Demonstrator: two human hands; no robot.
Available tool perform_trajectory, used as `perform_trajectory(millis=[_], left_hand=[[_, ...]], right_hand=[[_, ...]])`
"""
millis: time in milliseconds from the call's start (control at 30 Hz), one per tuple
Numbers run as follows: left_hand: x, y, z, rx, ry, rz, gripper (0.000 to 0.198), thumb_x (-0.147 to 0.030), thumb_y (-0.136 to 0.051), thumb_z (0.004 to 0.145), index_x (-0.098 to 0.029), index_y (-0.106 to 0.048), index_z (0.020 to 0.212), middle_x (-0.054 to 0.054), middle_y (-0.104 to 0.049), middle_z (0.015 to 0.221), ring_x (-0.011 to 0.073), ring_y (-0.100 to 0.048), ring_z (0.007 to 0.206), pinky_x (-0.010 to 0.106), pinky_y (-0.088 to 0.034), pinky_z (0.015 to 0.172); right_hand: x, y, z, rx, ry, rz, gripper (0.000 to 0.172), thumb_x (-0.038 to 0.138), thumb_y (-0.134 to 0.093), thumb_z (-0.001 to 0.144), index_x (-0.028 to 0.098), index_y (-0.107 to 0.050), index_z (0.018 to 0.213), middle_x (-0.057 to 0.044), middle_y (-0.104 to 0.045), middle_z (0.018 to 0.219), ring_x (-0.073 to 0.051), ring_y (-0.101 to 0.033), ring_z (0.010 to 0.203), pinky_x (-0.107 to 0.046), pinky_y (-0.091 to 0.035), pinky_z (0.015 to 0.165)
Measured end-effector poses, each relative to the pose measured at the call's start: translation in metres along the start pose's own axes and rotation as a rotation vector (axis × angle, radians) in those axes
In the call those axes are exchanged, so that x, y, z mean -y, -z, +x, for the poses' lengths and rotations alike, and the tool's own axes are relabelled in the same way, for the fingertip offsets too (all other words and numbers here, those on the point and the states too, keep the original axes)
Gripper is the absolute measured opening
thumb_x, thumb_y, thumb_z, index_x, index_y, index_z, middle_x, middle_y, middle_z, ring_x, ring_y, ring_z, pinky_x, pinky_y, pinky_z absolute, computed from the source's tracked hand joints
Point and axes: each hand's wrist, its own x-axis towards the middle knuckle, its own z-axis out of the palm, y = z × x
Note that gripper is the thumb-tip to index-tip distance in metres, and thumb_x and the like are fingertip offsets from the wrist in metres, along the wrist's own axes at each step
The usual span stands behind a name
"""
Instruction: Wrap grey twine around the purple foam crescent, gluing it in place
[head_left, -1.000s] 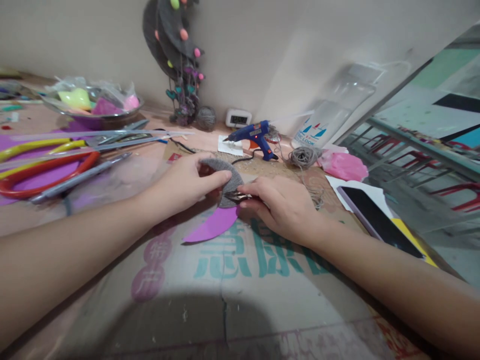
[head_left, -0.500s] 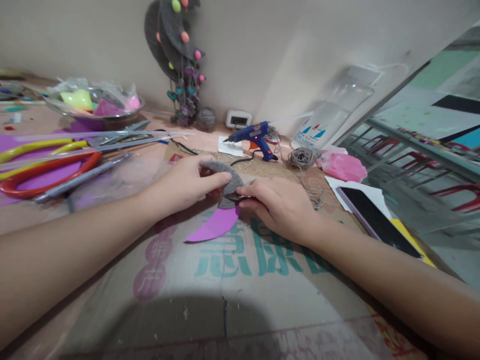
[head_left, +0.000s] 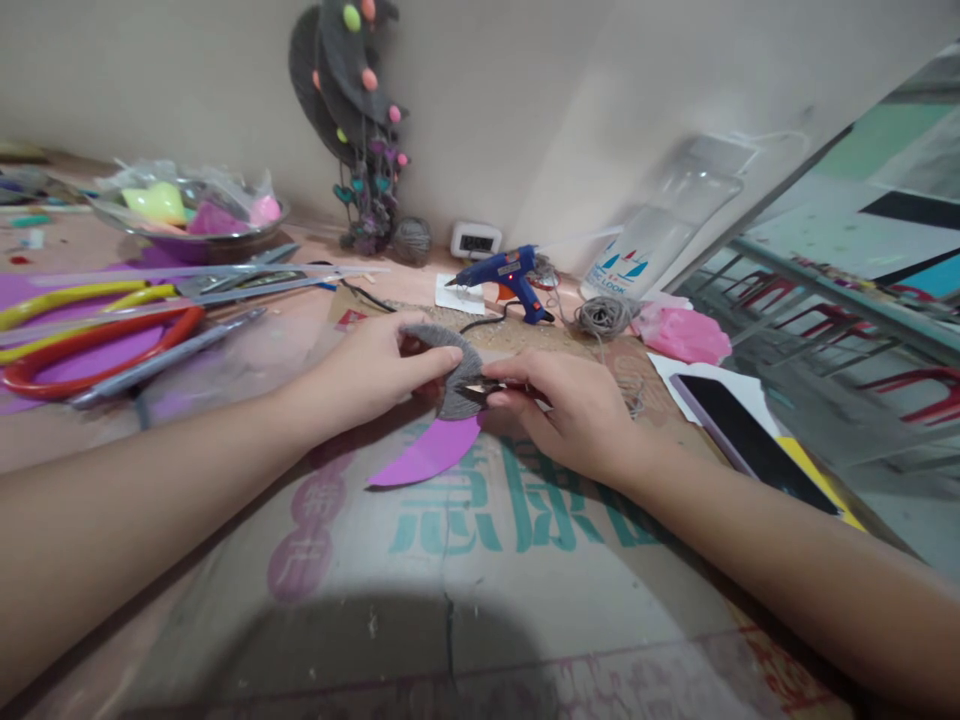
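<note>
My left hand [head_left: 390, 365] pinches a crescent-shaped piece, its thumb flat on the front. Grey yarn wrapping [head_left: 459, 390] covers the upper part of the crescent, while its lower end is bare purple [head_left: 427, 455] and tapers to a point at the left. In my right hand [head_left: 562, 400] is a small dark tool with two pointed tips [head_left: 474, 392], held between thumb and fingers. The tips are parted and lie at the wrapped part, near the edge of the yarn. I cannot tell whether they are tweezers or thread snips.
Printed cardboard [head_left: 375, 620] lies under my hands. Behind are a blue glue gun [head_left: 502, 270], a small clock [head_left: 476, 240], yarn [head_left: 604, 315] and a bottle [head_left: 652, 240]. Red-and-yellow-handled scissors [head_left: 105, 370] and a metal bowl [head_left: 225, 235] are left; a phone [head_left: 754, 440] lies right.
The tool's tips have parted at the yarn, and my right fingers have opened slightly. My left hand and the crescent have hardly moved.
</note>
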Motion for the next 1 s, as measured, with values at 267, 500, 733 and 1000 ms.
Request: perform_trajectory(millis=[267,500,733,1000], left_hand=[[0.0008,-0.0003,0.0005,-0.014,0.013,0.016,0.014,-0.030,-0.055,0.076,-0.017,-0.062,0.077,-0.002,-0.061,0.059,0.0118,-0.057,0.055,0.020,-0.040,0.048],[0.0008,-0.0001,0.0010,-0.012,0.011,0.026,0.013,-0.030,-0.056,0.075,-0.018,-0.061,0.074,-0.003,-0.060,0.057,0.0113,-0.056,0.055,0.021,-0.040,0.049],[0.0021,-0.0011,0.0010,-0.019,0.016,0.020,0.013,-0.031,-0.056,0.075,-0.019,-0.060,0.072,-0.003,-0.059,0.056,0.0113,-0.055,0.054,0.021,-0.039,0.048],[-0.0005,0.0008,0.0005,0.045,0.037,-0.001,0.014,-0.032,-0.053,0.076,-0.019,-0.058,0.074,-0.002,-0.062,0.060,0.0117,-0.057,0.057,0.022,-0.041,0.052]], right_hand=[[0.0033,-0.0004,0.0006,0.053,0.060,-0.074,0.022,0.030,-0.048,0.092,0.015,-0.065,0.095,-0.003,-0.070,0.080,-0.015,-0.063,0.073,-0.026,-0.041,0.063],[0.0027,-0.0014,0.0005,0.028,0.126,-0.124,0.021,0.028,-0.047,0.093,0.016,-0.064,0.095,-0.002,-0.068,0.075,-0.014,-0.060,0.069,-0.026,-0.037,0.060],[0.0024,-0.0026,0.0000,0.000,0.181,-0.156,0.018,0.027,-0.049,0.092,0.016,-0.062,0.095,-0.002,-0.067,0.076,-0.013,-0.058,0.067,-0.026,-0.036,0.059],[-0.0002,-0.0053,-0.0021,0.008,0.198,-0.163,0.018,0.028,-0.049,0.092,0.016,-0.061,0.097,-0.001,-0.066,0.076,-0.014,-0.057,0.066,-0.027,-0.036,0.058]])
